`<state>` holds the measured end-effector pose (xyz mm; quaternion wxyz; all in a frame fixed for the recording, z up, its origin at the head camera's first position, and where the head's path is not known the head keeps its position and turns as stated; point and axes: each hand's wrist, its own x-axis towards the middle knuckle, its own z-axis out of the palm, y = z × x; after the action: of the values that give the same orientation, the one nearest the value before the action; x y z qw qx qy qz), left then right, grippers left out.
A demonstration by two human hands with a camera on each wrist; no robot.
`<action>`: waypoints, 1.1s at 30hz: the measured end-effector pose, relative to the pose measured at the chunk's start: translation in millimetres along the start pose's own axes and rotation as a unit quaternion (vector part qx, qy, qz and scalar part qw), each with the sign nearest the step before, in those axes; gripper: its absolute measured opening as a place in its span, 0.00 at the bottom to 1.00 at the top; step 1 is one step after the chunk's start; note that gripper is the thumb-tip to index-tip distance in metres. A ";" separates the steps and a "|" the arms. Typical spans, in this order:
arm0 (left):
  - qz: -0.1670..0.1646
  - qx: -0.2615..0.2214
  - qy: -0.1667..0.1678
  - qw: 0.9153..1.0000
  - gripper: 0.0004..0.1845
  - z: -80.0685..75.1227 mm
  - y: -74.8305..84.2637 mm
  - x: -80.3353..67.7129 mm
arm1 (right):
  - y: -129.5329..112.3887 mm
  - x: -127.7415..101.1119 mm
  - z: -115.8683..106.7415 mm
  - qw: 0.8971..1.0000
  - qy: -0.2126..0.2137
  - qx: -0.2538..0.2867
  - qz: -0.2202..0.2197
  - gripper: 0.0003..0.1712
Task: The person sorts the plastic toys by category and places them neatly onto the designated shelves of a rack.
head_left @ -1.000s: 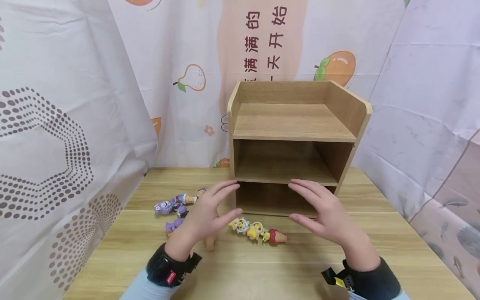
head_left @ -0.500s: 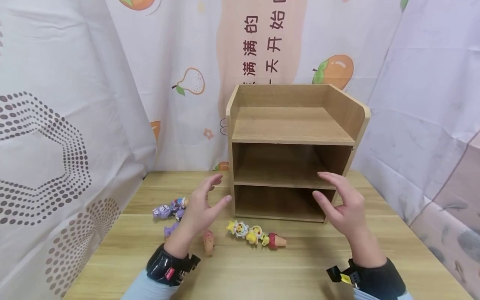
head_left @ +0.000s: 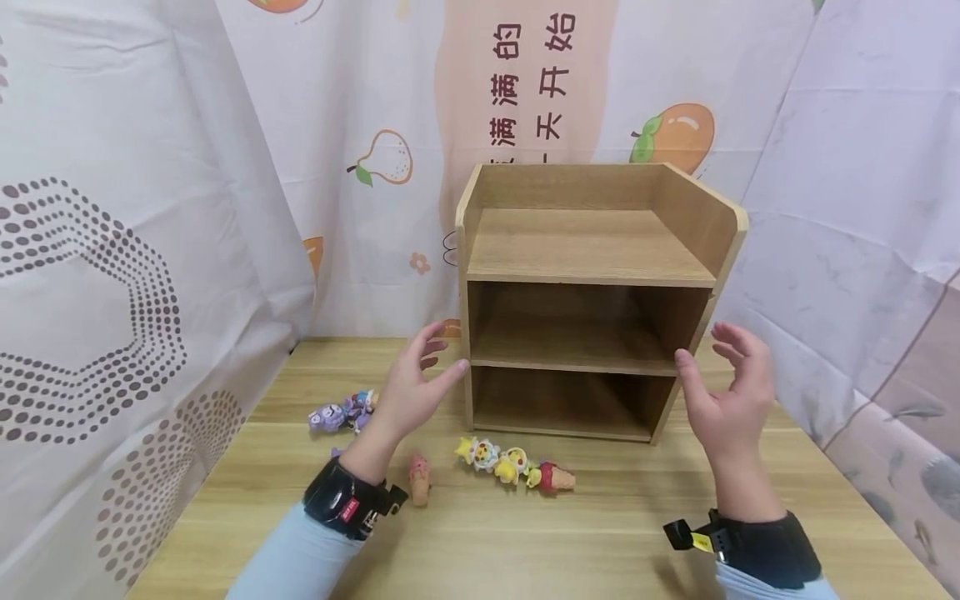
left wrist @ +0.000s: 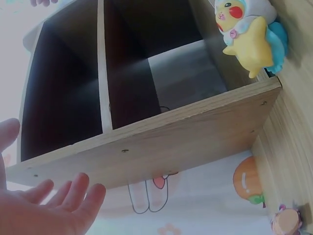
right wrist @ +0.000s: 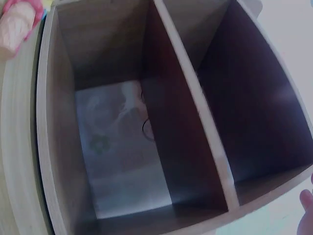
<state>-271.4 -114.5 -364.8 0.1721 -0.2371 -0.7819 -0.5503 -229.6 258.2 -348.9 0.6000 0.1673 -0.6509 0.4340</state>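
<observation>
A wooden shelf unit (head_left: 588,246) with an open top and two lower compartments stands on the table. My left hand (head_left: 411,390) is raised beside its left side panel, fingers loosely bent and holding nothing. The left wrist view shows a gap between this hand (left wrist: 51,210) and the panel. My right hand (head_left: 733,396) is at the unit's right front edge, thumb up and fingers slightly bent, with nothing held; whether it touches the wood I cannot tell. Only some fingertips (right wrist: 306,203) of it show in the right wrist view.
Before the unit lie yellow character figurines (head_left: 506,465) and a red-topped ice-cream-cone figure (head_left: 555,477). A pink cone figure (head_left: 419,481) lies near my left wrist. Purple figurines (head_left: 327,417) are at the left, partly hidden by my arm. Printed curtains (head_left: 360,250) surround the table.
My right hand has moved right, from in front of the compartments to the unit's right edge. My left hand has risen slightly along the left side. The figurines have stayed put.
</observation>
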 end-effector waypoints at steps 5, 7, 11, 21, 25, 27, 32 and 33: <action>-0.038 -0.011 -0.002 0.999 0.40 4.4 0.9 11.2 | 0.1 2.1 -4.3 0.999 -0.014 0.010 0.040 0.33; -0.050 -0.020 -0.004 0.999 0.42 6.4 -0.1 15.9 | 0.7 2.5 -6.0 0.997 -0.027 0.015 0.066 0.34; -0.072 -0.036 -0.011 0.997 0.43 11.9 -3.0 25.2 | 7.6 2.2 -11.0 0.988 -0.064 0.006 0.143 0.39; -0.089 -0.009 -0.021 0.996 0.44 26.1 -4.5 41.2 | 53.9 -7.5 -20.9 0.940 -0.162 -0.013 0.300 0.47; -0.093 -0.002 -0.011 0.996 0.43 28.8 -4.5 44.5 | 61.0 -11.3 -21.1 0.928 -0.220 -0.028 0.300 0.44; -0.092 0.002 -0.008 0.996 0.42 29.8 -4.8 46.2 | 64.1 -14.3 -19.7 0.928 -0.236 -0.045 0.286 0.38; -0.089 0.030 -0.006 0.996 0.36 32.4 -9.5 52.9 | 68.5 -22.9 -15.5 0.935 -0.228 -0.114 0.245 0.20; -0.088 0.040 -0.004 0.995 0.35 32.6 -10.7 54.1 | 68.6 -24.2 -15.1 0.937 -0.222 -0.124 0.241 0.19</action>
<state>-322.4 -77.0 -355.3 0.1292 -0.1626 -0.8219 -0.5305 -265.2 301.3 -397.7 0.3339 0.0222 -0.8369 0.4331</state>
